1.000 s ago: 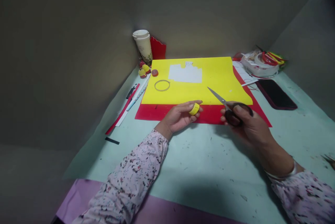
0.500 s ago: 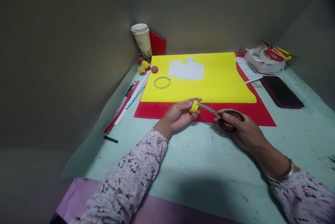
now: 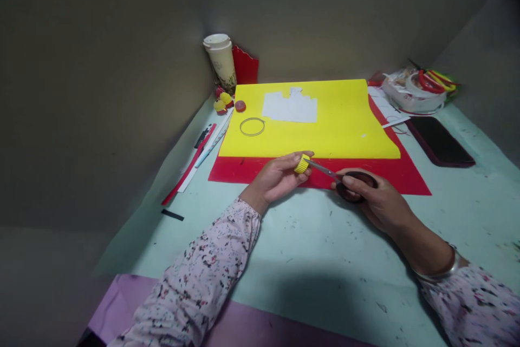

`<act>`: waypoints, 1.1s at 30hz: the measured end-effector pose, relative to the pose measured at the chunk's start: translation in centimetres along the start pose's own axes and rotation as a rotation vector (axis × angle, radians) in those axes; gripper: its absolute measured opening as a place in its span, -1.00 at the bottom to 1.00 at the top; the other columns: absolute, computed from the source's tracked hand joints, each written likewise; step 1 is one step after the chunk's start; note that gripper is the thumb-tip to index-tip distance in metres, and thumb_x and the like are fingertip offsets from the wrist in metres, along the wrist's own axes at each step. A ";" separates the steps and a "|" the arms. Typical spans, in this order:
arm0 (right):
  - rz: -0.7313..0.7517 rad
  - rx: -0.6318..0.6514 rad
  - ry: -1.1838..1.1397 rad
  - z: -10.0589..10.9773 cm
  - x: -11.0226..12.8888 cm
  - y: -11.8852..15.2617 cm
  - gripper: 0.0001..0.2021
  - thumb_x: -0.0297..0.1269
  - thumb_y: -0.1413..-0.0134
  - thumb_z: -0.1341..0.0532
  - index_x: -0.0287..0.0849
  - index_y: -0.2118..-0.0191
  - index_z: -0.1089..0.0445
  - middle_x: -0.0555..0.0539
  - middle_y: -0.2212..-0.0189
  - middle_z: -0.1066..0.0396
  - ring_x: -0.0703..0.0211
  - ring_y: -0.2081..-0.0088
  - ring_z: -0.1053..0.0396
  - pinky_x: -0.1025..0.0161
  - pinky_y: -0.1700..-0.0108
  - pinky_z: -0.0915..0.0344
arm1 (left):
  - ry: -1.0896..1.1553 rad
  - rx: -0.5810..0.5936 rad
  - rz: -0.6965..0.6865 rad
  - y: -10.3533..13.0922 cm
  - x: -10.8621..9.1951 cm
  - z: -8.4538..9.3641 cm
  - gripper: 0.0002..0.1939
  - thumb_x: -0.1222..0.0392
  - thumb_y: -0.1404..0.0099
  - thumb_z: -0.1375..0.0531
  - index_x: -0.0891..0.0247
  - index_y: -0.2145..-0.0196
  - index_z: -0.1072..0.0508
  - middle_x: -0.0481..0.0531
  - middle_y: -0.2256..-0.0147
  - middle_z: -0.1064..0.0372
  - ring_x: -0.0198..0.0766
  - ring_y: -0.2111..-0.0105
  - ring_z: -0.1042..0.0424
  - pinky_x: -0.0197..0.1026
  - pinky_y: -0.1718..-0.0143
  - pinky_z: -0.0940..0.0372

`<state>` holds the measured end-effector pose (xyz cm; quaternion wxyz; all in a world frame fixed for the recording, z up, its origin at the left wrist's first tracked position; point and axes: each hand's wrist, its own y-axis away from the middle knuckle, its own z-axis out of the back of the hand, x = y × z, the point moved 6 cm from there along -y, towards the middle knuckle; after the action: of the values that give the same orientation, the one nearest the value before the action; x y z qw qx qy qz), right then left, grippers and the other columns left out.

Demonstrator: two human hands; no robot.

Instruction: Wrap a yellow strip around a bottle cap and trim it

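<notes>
Between the fingers of my left hand (image 3: 280,176) is a small yellow ridged roll (image 3: 301,164), fringed along its edge like cut paper or foam. My right hand (image 3: 376,195) grips a pair of dark-handled scissors (image 3: 327,170), with the thumb and fingers at the loops. The scissors point left, and their tip meets the roll's right side. Both hands are above the near edge of a red sheet (image 3: 406,184). Beyond them lies a stack of yellow sheets (image 3: 341,136) on the red one.
A white paper piece (image 3: 289,109), a wire ring (image 3: 252,126) and a small red roll (image 3: 240,106) lie on the yellow stack. A lidded cup (image 3: 221,63) stands back left. At right are a phone (image 3: 441,141) and a cluttered plastic container (image 3: 414,99). Cut strips (image 3: 190,168) lie left.
The scissor tip has shifted slightly onto the yellow roll's side, and the blades look more closed. Both hands keep nearly the same place; the view has moved a little.
</notes>
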<state>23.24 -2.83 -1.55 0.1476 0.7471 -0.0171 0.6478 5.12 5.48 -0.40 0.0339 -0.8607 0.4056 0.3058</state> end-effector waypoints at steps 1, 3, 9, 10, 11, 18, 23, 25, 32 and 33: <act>0.008 0.001 0.016 0.1 -0.1 -0.1 -0.66 -0.03 0.13 -0.51 -0.07 0.22 -0.61 -0.04 0.31 -0.58 0.09 0.22 -0.50 0.15 0.09 -0.41 | 0.000 -0.007 0.001 0.0 0.0 0.0 -0.79 0.44 -0.29 -0.19 0.47 0.14 -0.56 0.19 0.27 -0.43 -0.30 0.33 -0.45 -0.29 0.28 -0.32; 0.025 0.001 0.057 0.2 -0.2 -0.2 -0.67 -0.02 0.09 -0.49 -0.06 0.20 -0.61 -0.04 0.29 -0.58 0.07 0.20 -0.49 0.13 0.07 -0.40 | 0.006 -0.013 0.005 -0.1 0.0 0.1 -0.79 0.44 -0.29 -0.19 0.48 0.14 -0.56 0.19 0.27 -0.43 -0.30 0.33 -0.45 -0.30 0.28 -0.32; 0.069 0.003 0.171 0.5 -0.1 -0.3 -0.65 0.02 0.04 -0.45 -0.03 0.16 -0.60 -0.04 0.25 -0.59 0.03 0.15 -0.48 0.11 0.06 -0.38 | 0.030 -0.038 0.011 -0.2 0.1 0.3 -0.79 0.46 -0.29 -0.18 0.50 0.14 -0.55 0.18 0.30 -0.43 -0.31 0.34 -0.45 -0.30 0.26 -0.32; 0.077 -0.001 0.189 0.5 0.0 -0.3 -0.65 0.03 0.04 -0.45 -0.03 0.16 -0.59 -0.05 0.24 -0.58 0.01 0.15 -0.48 0.09 0.06 -0.38 | 0.032 -0.043 0.011 -0.2 0.1 0.3 -0.79 0.47 -0.29 -0.18 0.49 0.14 -0.55 0.19 0.29 -0.43 -0.31 0.34 -0.45 -0.30 0.26 -0.33; 0.086 -0.004 0.210 0.5 0.2 -0.2 -0.64 0.04 0.03 -0.44 -0.04 0.15 -0.59 -0.05 0.23 -0.58 0.00 0.14 -0.47 0.07 0.05 -0.38 | 0.035 -0.047 0.012 -0.2 0.1 0.4 -0.79 0.47 -0.29 -0.17 0.49 0.14 -0.55 0.19 0.29 -0.44 -0.31 0.33 -0.45 -0.30 0.25 -0.33; 0.117 -0.024 0.322 0.0 1.4 0.3 -0.64 0.09 0.02 -0.42 -0.02 0.17 -0.60 -0.06 0.21 -0.59 -0.02 0.12 -0.47 0.05 0.02 -0.35 | 0.044 -0.059 0.019 -0.3 0.1 0.5 -0.78 0.48 -0.30 -0.15 0.53 0.15 -0.55 0.21 0.30 -0.42 -0.30 0.34 -0.45 -0.32 0.27 -0.33; 0.125 -0.049 0.321 0.1 1.3 0.3 -0.64 0.08 0.06 -0.44 -0.03 0.19 -0.60 -0.06 0.24 -0.60 -0.03 0.14 -0.49 0.05 0.05 -0.38 | 0.030 -0.073 0.017 -0.3 0.1 0.5 -0.79 0.48 -0.29 -0.16 0.50 0.15 -0.55 0.21 0.30 -0.43 -0.30 0.34 -0.44 -0.31 0.28 -0.34; 0.125 -0.059 0.253 0.4 1.0 0.2 -0.63 0.07 0.07 -0.45 -0.03 0.19 -0.61 -0.07 0.26 -0.60 -0.03 0.17 -0.50 0.05 0.09 -0.40 | 0.004 -0.069 0.027 -0.2 0.1 0.4 -0.78 0.46 -0.28 -0.17 0.48 0.14 -0.55 0.21 0.29 -0.44 -0.30 0.35 -0.44 -0.30 0.27 -0.34; 0.109 -0.058 0.133 0.9 0.1 -0.2 -0.62 0.02 0.10 -0.48 -0.06 0.17 -0.60 -0.08 0.28 -0.60 -0.01 0.21 -0.51 0.09 0.17 -0.43 | -0.043 -0.040 0.041 0.0 0.1 0.1 -0.77 0.39 -0.29 -0.20 0.44 0.12 -0.56 0.17 0.32 -0.44 -0.31 0.40 -0.42 -0.31 0.44 -0.23; 0.105 -0.056 0.137 0.9 0.0 -0.2 -0.62 0.02 0.10 -0.48 -0.06 0.17 -0.60 -0.08 0.27 -0.59 0.00 0.22 -0.50 0.10 0.17 -0.43 | -0.044 -0.039 0.043 -0.1 0.1 0.1 -0.77 0.39 -0.29 -0.19 0.45 0.12 -0.56 0.16 0.33 -0.43 -0.31 0.41 -0.41 -0.31 0.47 -0.20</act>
<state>24.21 -2.82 -1.67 0.1351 0.6947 -0.0641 0.7036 5.14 5.49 -0.51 0.0196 -0.8454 0.4172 0.3331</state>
